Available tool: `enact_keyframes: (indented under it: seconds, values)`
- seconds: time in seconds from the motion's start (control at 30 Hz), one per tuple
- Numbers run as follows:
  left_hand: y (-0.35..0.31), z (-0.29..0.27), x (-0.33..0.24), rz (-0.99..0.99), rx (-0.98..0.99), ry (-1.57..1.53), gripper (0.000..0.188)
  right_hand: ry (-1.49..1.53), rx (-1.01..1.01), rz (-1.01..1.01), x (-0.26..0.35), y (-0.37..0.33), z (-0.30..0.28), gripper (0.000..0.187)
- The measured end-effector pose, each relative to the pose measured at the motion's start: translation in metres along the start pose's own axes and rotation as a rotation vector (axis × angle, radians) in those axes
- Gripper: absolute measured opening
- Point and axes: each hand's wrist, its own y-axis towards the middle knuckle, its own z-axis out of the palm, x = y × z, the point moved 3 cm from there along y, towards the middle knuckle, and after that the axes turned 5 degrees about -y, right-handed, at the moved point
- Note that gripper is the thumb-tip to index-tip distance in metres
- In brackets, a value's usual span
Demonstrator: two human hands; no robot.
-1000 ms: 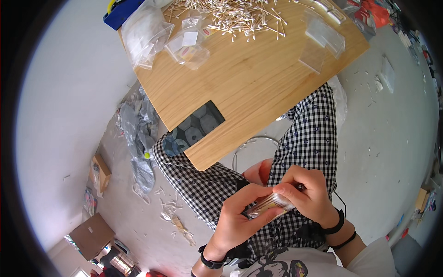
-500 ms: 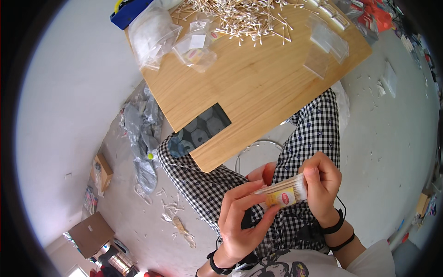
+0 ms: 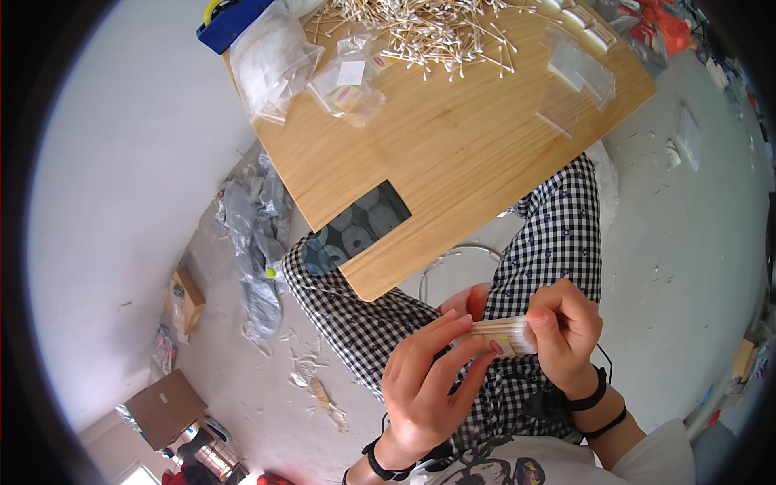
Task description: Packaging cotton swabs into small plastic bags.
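Between my two hands, over my lap, is a small clear packet of cotton swabs [image 3: 503,330] with a yellow and white label on its lower side. My left hand [image 3: 432,372] grips the packet's left end with thumb and fingers. At the other end, the fingers of my right hand [image 3: 563,330] are curled, with the thumb pressed by the white cotton tips. On the far part of the wooden table [image 3: 453,162] lies a large heap of loose cotton swabs [image 3: 440,36].
Clear plastic bags [image 3: 271,65] and a smaller labelled bag [image 3: 349,85] lie at the table's far left, by a blue container [image 3: 230,24]. Flat clear sleeves [image 3: 578,77] and several filled packets [image 3: 600,36] are at far right. A dark patterned panel [image 3: 360,226] sits at the near-left corner.
The packet has tipped so its label turns downward and shows less. My left fingers have shifted along it, and my right hand has dropped slightly. The whole view has shifted a little.
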Motion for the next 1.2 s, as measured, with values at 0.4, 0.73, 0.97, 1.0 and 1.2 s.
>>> enact_keyframes:
  seconds: [0.4,0.73,0.97,1.0,1.2]
  values:
    - [0.008,-0.004,0.005,-0.189,0.138,-0.149,0.035,-0.057,0.063,-0.119,-0.001,0.004,0.001,0.015]
    - [0.012,-0.008,0.0,-0.26,0.077,-0.366,0.036,0.004,0.101,-0.506,-0.002,-0.004,-0.008,0.036]
    - [-0.006,-0.006,0.021,-0.201,0.147,-0.501,0.037,0.097,0.182,-0.516,0.009,0.008,-0.007,0.047]
    - [-0.007,-0.007,0.024,-0.169,0.09,-0.515,0.038,0.043,0.218,-0.445,0.006,0.005,-0.008,0.042]
    - [-0.001,-0.016,0.019,0.0,-0.046,-0.292,0.039,0.1,0.266,-0.254,-0.001,0.003,0.0,0.019]
